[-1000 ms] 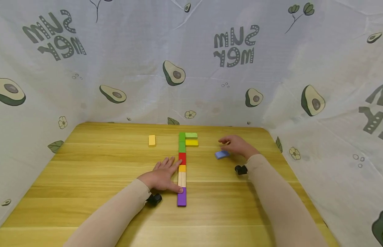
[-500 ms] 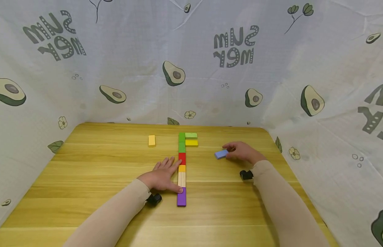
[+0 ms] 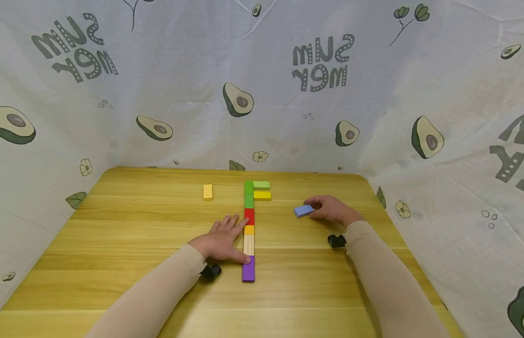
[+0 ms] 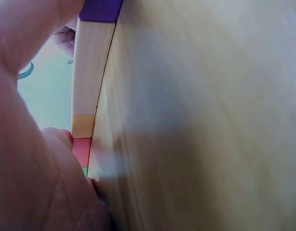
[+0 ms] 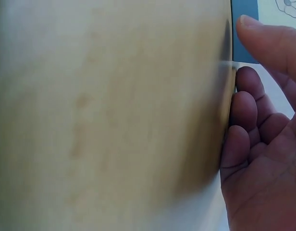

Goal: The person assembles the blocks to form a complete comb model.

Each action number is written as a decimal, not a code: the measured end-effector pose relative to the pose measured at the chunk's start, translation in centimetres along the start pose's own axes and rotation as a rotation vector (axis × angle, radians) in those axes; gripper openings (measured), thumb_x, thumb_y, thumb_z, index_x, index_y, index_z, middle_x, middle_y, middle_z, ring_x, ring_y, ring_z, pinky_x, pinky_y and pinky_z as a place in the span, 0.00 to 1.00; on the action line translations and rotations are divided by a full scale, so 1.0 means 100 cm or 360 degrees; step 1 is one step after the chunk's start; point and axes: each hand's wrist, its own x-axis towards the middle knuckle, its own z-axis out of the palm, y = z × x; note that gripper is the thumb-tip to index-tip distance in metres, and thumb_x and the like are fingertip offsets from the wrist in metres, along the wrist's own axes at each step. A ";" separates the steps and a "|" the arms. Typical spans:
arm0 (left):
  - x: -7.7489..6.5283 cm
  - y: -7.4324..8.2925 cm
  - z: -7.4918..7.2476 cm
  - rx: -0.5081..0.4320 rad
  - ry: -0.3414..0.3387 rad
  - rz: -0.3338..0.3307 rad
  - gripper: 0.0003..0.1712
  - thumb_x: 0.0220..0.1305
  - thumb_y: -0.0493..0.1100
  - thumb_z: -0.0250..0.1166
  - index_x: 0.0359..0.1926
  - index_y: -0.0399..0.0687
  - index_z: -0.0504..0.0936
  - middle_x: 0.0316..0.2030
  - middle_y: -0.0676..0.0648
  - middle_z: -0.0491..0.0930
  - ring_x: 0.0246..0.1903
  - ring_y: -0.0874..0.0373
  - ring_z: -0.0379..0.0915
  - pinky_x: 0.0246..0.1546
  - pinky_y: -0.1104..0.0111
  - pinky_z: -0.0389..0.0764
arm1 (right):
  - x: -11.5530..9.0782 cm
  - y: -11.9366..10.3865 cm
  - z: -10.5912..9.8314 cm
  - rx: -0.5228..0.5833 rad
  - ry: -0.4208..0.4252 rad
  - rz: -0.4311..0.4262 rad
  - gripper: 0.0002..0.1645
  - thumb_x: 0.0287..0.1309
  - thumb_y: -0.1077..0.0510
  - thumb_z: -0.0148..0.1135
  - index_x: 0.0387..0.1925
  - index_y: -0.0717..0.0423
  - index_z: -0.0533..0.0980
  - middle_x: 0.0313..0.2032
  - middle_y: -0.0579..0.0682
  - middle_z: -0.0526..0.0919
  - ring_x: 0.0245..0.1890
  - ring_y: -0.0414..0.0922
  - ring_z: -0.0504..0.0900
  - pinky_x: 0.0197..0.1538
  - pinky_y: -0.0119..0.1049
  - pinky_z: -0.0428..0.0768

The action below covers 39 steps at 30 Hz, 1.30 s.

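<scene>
A straight row of blocks lies on the table in the head view: two green blocks (image 3: 249, 188) at the far end, then a red block (image 3: 251, 213), an orange block (image 3: 249, 230), a bare wood block (image 3: 249, 246) and a purple block (image 3: 248, 273). My left hand (image 3: 219, 244) lies beside it, fingers spread, index fingertip at the red block and thumb at the purple one. Over to the right, my right hand (image 3: 331, 209) pinches the right end of a flat blue block (image 3: 301, 211). In the right wrist view the thumb overlaps the blue block (image 5: 244, 41), with the other fingers curled below it.
A light green block (image 3: 262, 185) and a yellow block (image 3: 262, 195) stick out rightward from the row's far end. One pale orange block (image 3: 208, 192) lies apart on the left. Behind the wooden table (image 3: 131, 206) hangs a printed curtain (image 3: 186, 61).
My right hand has drawn back slightly to the right and lowered, and its fingers have closed on the blue block's right end. The left hand has stayed in place.
</scene>
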 end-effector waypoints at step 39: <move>-0.012 0.010 -0.009 -0.0012 -0.0008 0.0041 0.70 0.55 0.73 0.72 0.87 0.59 0.41 0.86 0.41 0.34 0.85 0.39 0.24 0.82 0.41 0.31 | -0.001 0.001 0.003 0.0002 0.0020 -0.0003 0.26 0.69 0.61 0.67 0.66 0.62 0.78 0.54 0.61 0.80 0.50 0.53 0.74 0.56 0.45 0.75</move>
